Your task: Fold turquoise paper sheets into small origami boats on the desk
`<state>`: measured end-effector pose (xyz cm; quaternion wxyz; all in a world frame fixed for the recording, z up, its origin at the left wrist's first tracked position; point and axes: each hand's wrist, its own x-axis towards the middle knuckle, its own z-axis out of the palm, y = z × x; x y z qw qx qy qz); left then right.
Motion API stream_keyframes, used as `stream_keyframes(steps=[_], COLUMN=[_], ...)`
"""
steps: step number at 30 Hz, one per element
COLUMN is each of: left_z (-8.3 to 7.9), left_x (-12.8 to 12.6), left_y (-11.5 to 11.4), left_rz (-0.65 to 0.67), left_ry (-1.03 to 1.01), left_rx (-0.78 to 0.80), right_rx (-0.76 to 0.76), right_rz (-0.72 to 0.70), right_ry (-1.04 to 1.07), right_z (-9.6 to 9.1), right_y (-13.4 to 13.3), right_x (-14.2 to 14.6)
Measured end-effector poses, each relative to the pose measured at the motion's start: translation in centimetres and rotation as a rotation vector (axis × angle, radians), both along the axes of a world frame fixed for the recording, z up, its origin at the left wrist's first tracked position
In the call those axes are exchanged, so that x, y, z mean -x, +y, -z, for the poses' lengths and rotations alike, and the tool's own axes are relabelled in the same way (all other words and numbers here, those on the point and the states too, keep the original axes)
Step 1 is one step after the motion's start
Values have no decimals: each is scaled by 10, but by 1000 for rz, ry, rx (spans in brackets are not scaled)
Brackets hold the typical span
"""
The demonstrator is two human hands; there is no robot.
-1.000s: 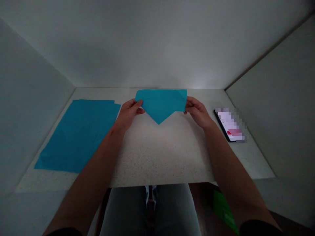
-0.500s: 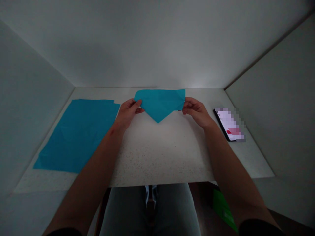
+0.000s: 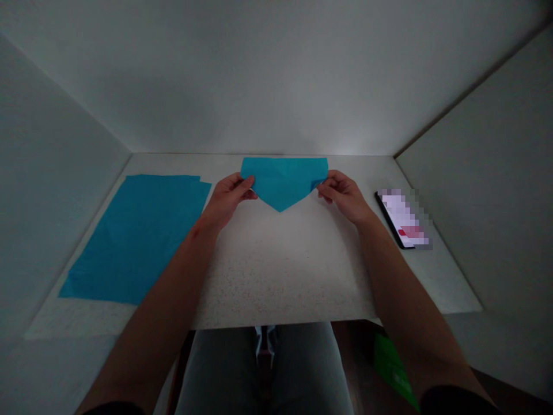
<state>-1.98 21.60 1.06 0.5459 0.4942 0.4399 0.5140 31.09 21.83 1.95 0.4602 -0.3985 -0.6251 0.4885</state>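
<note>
A folded blue paper sheet [image 3: 280, 178] is held between my hands at the back middle of the table. Its top edge is straight and its lower edge comes to a point toward me. My left hand [image 3: 231, 193] pinches its left side, thumb on top. At the right side, my right hand [image 3: 341, 193] grips the edge with thumb and fingers, where a small darker flap is turned over. The fingertips behind the paper are hidden.
Blue sheets [image 3: 138, 236] lie flat on the left of the speckled white table [image 3: 280, 276], partly under my left forearm. A phone with a lit screen [image 3: 400, 219] rests at the right. Walls close in the back and sides. Something green [image 3: 393, 369] is below the table.
The paper has shifted slightly right and its point has drawn back a little. Its right side is now folded in at my right fingers, which have moved slightly inward.
</note>
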Motion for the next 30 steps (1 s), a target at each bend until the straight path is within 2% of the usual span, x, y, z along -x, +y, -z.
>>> stream_keyframes(steps=[6,14,20,26,30], left_z=[-1,-8,-6,-7,-7], left_x=[-1,-4,-3,-2,-3], left_y=[-2,-3,-4,-4,-3], left_rz=[6,-27,-39,-14,-37], left_ry=[50,109,64,109,128], left_rx=[-18,-116,-58,-79,-76], right_rx=[-65,-91,-62,-86,-104], right_rz=[37,90,149,107,163], right_ry=[6,21,66,42,9], right_z=[-2,0,8,-2,-2], right_y=[0,1,3,0,0], right_x=[2,1,-5,-2,0])
